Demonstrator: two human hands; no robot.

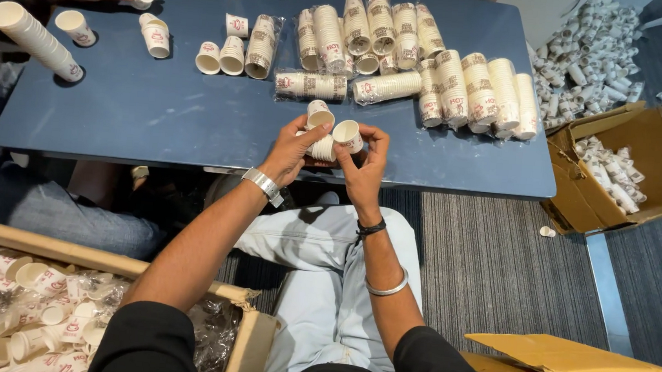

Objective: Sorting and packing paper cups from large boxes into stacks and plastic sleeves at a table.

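While wrapped sleeves are lying across the desk [193, 132], both hands are working small paper cups at frame centre.
Left hand [293, 150] fingers are pinching a short cup stack [321, 134]; right hand [365, 167] fingers are gripping one cup [348, 135]. Finished sleeves [449, 89] are filling the upper right; loose cups [15, 303] are waiting in the lower-left box.

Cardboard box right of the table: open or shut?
Open. The cardboard box has its flaps spread outward, and wrapped cup sleeves show inside.
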